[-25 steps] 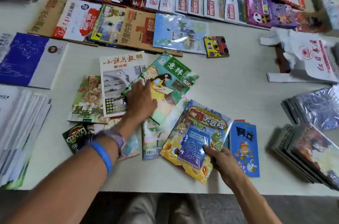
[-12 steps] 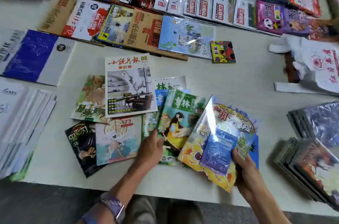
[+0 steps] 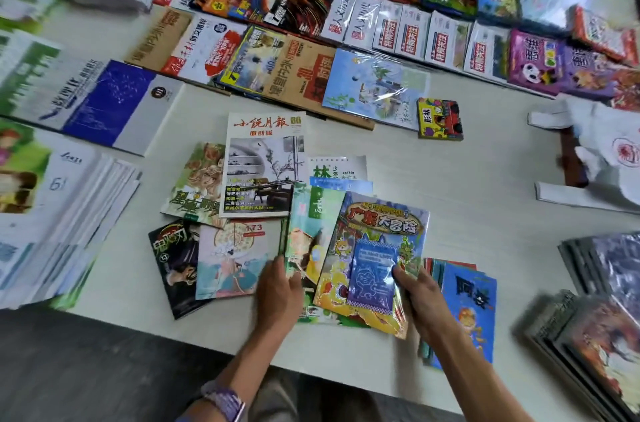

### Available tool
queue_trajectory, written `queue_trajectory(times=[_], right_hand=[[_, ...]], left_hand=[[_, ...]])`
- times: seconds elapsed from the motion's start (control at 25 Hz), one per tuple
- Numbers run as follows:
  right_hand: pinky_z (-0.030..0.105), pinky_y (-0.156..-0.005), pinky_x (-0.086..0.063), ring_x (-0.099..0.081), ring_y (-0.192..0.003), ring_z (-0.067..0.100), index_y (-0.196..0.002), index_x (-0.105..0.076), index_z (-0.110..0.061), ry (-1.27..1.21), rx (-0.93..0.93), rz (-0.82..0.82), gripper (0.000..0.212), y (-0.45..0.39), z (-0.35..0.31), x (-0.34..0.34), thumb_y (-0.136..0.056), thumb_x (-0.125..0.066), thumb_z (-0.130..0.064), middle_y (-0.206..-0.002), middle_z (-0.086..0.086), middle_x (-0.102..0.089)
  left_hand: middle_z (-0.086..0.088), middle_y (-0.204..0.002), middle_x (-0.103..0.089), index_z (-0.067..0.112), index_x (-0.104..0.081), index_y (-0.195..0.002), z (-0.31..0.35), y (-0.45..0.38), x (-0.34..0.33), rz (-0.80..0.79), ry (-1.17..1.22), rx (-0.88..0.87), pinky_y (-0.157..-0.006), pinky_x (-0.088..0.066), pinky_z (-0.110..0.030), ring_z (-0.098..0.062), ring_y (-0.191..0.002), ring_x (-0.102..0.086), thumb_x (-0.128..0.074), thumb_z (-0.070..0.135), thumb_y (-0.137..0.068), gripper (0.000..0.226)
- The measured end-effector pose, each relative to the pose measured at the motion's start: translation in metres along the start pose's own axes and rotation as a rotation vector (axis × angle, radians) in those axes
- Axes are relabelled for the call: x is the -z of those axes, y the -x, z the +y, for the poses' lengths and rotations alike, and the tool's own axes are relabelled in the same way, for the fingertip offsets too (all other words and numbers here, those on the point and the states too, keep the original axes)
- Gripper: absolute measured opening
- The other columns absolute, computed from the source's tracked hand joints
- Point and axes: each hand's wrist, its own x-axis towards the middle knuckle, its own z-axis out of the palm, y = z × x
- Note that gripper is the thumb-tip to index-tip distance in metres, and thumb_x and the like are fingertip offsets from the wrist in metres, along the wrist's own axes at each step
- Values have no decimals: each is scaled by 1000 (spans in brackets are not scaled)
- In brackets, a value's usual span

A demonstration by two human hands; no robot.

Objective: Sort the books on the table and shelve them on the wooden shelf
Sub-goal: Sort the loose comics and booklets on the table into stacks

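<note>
At the near edge of a white tabletop (image 3: 433, 172) crowded with books, the right hand (image 3: 420, 297) grips a shiny yellow comic book (image 3: 374, 248) by its lower right edge, thumb on the cover, while the left hand (image 3: 278, 297) holds the green magazine (image 3: 304, 241) tucked partly beneath it.
</note>
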Motion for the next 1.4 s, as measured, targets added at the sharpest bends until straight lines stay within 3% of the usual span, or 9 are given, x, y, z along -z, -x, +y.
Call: queue_trajectory(times=[0.08,0.24,0.36,0.6,0.8,0.96,1.12,1.24,1.4], right_hand=[[51,-85,-61,-71,-96,39,-116,-63,3,-55,-11,-35,20,-4,-4,-14,-101,-56,-8,-110,24,-74],[49,-82,-61,-74,-95,37,-118,-63,-3,-106,-31,-82,21,-5,-8,-37,-97,-60,-3,-109,20,-76],[40,-65,-63,-77,-81,30,-118,-57,-1,-132,-5,-44,30,-7,-10,-45,-90,-67,4,-97,17,-78],[60,-102,-50,-67,-108,47,-121,-58,7,-9,-37,38,40,-16,-22,-29,-84,-74,4,-116,33,-68],[51,-93,-57,-73,-93,40,-117,-65,2,138,-142,-114,57,2,-22,10,-70,-85,-23,-109,27,-74],[63,-101,-49,-65,-108,53,-131,-54,-4,49,-178,-116,64,15,-4,20,-79,-82,-27,-120,33,-67],[51,-78,-62,-72,-95,41,-131,-52,-9,-184,-245,-138,60,28,-6,9,-79,-80,-20,-119,29,-70],[41,-73,-63,-76,-84,35,-123,-63,5,-14,-186,-122,52,23,-33,8,-81,-79,-20,-108,25,-75],[34,-67,-55,-71,-74,28,-114,-66,13,154,-26,1,46,13,-81,18,-83,-79,-19,-96,32,-73]], left_hand=[[-15,-134,-49,10,-48,-138,3,-9,4,82,-65,-23,-106,-40,-46,-32,-125,-45,-60,30,-95,49],[-10,-126,-56,21,-48,-138,9,-17,4,-31,-5,67,-98,-49,-46,-30,-116,-57,-62,58,-82,69],[0,-108,-70,27,-61,-112,11,-28,10,-82,315,214,-84,-57,-41,-22,-95,-68,-72,56,-65,57],[6,-103,-75,24,-67,-112,9,-20,-10,-255,566,241,-74,-50,-24,-14,-94,-70,-82,36,-77,40],[-1,-109,-78,20,-68,-117,3,-14,2,-558,680,149,-99,-53,-45,-23,-103,-73,-92,32,-57,66],[-9,-112,-76,17,-67,-120,0,3,8,-652,726,73,-98,-53,-52,-31,-105,-72,-91,34,-53,73],[-20,-112,-74,13,-67,-118,-1,19,10,-707,815,131,-91,-55,-54,-37,-97,-71,-86,32,-57,67],[-18,-111,-75,13,-67,-122,22,18,6,-642,824,217,-95,-54,-58,-41,-102,-71,-85,38,-61,68],[-11,-114,-75,18,-66,-125,59,14,-1,-657,863,257,-86,-60,-46,-34,-103,-73,-79,48,-77,58]])
